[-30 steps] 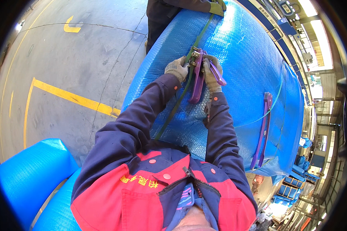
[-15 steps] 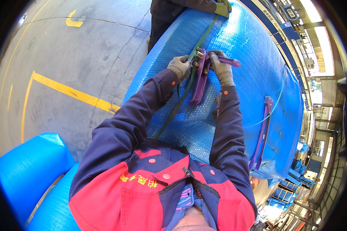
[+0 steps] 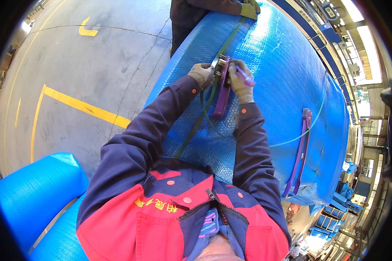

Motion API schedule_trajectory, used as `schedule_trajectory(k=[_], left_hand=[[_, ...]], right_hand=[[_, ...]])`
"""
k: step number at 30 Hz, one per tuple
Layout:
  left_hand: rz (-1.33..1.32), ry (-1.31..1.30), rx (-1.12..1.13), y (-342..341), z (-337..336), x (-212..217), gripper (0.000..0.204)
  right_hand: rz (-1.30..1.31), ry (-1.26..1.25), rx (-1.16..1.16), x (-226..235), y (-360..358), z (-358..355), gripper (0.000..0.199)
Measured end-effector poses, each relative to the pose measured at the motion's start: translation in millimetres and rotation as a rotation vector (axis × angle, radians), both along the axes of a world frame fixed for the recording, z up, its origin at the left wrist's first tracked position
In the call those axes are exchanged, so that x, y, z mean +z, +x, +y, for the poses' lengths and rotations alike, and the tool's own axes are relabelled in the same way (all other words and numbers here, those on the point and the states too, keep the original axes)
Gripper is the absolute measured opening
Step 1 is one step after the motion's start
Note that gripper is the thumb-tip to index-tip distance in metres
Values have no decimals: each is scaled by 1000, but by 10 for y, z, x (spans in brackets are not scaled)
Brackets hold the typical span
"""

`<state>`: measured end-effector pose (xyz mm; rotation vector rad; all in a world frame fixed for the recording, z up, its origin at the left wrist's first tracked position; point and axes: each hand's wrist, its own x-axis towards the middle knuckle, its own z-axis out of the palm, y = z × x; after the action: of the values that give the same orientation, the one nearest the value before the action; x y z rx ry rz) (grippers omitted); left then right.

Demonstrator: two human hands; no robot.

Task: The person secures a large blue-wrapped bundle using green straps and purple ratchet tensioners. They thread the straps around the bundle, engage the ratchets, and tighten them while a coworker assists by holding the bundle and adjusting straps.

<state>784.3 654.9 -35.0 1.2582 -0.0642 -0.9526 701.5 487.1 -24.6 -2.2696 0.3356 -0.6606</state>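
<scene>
presently, at upper centre, the left hand (image 3: 201,75) holds a green strap (image 3: 229,41) with closed fingers; the right hand (image 3: 242,87) curls fingers around a purple tool (image 3: 222,101).

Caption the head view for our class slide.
Left hand at a green strap, right hand on a purple tool, over blue wrap.

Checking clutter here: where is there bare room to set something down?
Bare: the blue wrapped load between the right grip and second purple tool, above the thin teal strap; grey floor between yellow line and blue bundles. Crowded: the first purple tool, where both hands and green strap meet.
</scene>
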Motion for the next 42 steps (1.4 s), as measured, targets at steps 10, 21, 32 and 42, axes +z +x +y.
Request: schedule_trajectory(k=[10, 21, 32, 42], left_hand=[[-130, 26, -14, -35, 1, -201, 37], [-179, 63, 13, -95, 54, -124, 45], [-336, 162, -18, -86, 108, -85, 49], [-577, 364, 28, 148, -169, -320, 35]], right_hand=[[223, 161, -8, 385, 163, -172, 29], [454, 527, -58, 575, 422, -382, 37], [334, -28, -196, 90, 445, -424, 35], [374, 198, 72, 304, 522, -521, 31]])
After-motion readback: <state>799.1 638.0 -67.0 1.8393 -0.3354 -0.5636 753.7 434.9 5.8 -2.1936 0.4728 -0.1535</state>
